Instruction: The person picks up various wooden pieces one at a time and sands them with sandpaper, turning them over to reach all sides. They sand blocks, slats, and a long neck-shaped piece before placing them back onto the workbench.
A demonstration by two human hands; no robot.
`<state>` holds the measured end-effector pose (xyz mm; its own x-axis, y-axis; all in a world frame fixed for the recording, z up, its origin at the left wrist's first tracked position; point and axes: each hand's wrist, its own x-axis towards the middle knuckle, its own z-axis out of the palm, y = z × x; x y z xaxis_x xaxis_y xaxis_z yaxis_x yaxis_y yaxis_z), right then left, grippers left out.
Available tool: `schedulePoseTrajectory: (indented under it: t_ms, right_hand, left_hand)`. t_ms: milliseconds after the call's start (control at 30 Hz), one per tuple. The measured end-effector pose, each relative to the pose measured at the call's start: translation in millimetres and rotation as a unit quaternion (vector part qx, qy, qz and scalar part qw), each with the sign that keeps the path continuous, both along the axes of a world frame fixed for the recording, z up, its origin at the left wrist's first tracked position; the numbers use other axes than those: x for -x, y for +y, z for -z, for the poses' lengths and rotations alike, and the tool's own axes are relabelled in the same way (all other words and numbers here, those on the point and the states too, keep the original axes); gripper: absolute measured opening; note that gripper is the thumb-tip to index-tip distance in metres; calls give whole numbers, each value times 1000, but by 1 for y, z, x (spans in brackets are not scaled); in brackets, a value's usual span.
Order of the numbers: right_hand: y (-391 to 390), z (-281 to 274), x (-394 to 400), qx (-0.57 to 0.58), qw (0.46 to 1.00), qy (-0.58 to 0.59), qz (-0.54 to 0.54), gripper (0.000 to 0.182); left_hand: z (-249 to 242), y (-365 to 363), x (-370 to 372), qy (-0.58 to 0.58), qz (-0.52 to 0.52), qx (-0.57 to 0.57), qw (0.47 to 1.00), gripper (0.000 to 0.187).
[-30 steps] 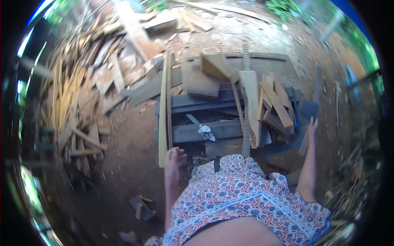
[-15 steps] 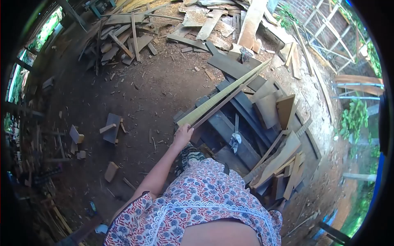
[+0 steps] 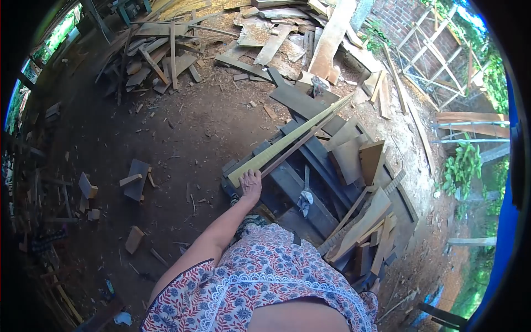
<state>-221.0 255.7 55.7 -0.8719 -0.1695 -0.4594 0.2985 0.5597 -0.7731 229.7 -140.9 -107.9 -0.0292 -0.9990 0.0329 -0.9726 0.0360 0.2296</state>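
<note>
My left hand (image 3: 250,185) is at the near end of a long, pale yellowish wooden board (image 3: 287,138), its fingers bent over the right edge. A thin reddish-brown wooden strip (image 3: 293,148) runs alongside that board, starting just beyond my fingers. Both lie slanting across a heap of dark planks (image 3: 310,177). Of my right hand (image 3: 376,286) only a small part shows, low beside the patterned shirt near the heap's short offcuts (image 3: 381,246); its fingers are hidden. A crumpled whitish rag or plastic piece (image 3: 304,203) lies on the dark planks.
Scrap wood (image 3: 155,55) is piled at the back left, with bark slabs (image 3: 274,44) at the back. Small joined wood pieces (image 3: 136,180) and a block (image 3: 134,239) lie on the dirt floor at left. A wooden frame (image 3: 434,55) leans at the back right.
The camera view has shifted, moving the scene slightly left and down. My left hand has slid rightward over the near end of the pale board, which stays in place on the heap.
</note>
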Motion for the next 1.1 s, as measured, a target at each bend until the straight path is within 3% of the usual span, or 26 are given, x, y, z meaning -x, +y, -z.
schedulePoseTrajectory:
  t_ms: [67, 133, 167, 233, 267, 300, 367, 433, 500, 567, 600, 633, 667, 733, 867, 933, 1100]
  right_hand:
    - [7, 18, 29, -28, 999, 26, 31, 74]
    - [35, 45, 77, 150, 977, 104, 107, 73]
    - [34, 41, 87, 164, 968, 168, 94, 70]
    - [30, 27, 115, 220, 939, 254, 76, 68]
    - [29, 23, 130, 263, 922, 276, 70, 67]
    - [12, -2, 117, 262, 923, 274, 71, 67]
    - [-54, -63, 73, 264, 912, 307, 69, 61]
    - [-83, -64, 60, 279, 838, 454, -119, 60]
    - [-107, -66, 70, 132, 830, 506, -195, 58]
    - [-152, -66, 50, 355, 852, 355, -149, 53]
    - [-174, -79, 33, 354, 853, 351, -153, 53]
    - [-195, -99, 14, 318, 889, 294, -145, 52]
    - [-212, -110, 1, 281, 920, 235, -137, 50]
    - [-235, -98, -8, 248, 916, 263, -172, 51]
    - [-279, -96, -57, 156, 872, 375, -275, 42]
    - [-293, -94, -84, 156, 863, 374, -300, 39]
    - [-322, -96, -143, 189, 843, 327, -384, 36]
  left_hand:
    - [15, -4, -2, -23, 3, 5, 1000, 32]
    - [2, -2, 1, 20, 2, 1, 1000, 26]
    - [-12, -2, 2, 61, -1, -2, 998, 21]
    - [-44, 0, 0, 100, -1, -5, 995, 17]
    - [-63, 1, -1, 176, 7, -79, 981, 17]
    - [-79, 3, -3, 249, 13, -153, 956, 19]
    - [-103, 6, -7, 300, 32, -149, 942, 25]
    - [-129, 9, -10, 353, 50, -144, 923, 31]
    - [-156, 12, -15, 370, 25, -136, 919, 37]
    - [-176, 15, -26, 399, 2, -150, 905, 36]
    - [-188, 16, -33, 427, -17, -161, 890, 36]
    - [-206, 16, -41, 473, -50, -198, 857, 35]
    - [-219, 16, -51, 470, -54, -199, 858, 35]
    - [-243, 17, -72, 570, -68, -210, 791, 30]
    - [-292, 17, -108, 603, -68, -131, 784, 31]
    - [-309, 14, -128, 626, -82, 14, 776, 39]
    - [-375, 16, -166, 552, -155, 120, 811, 51]
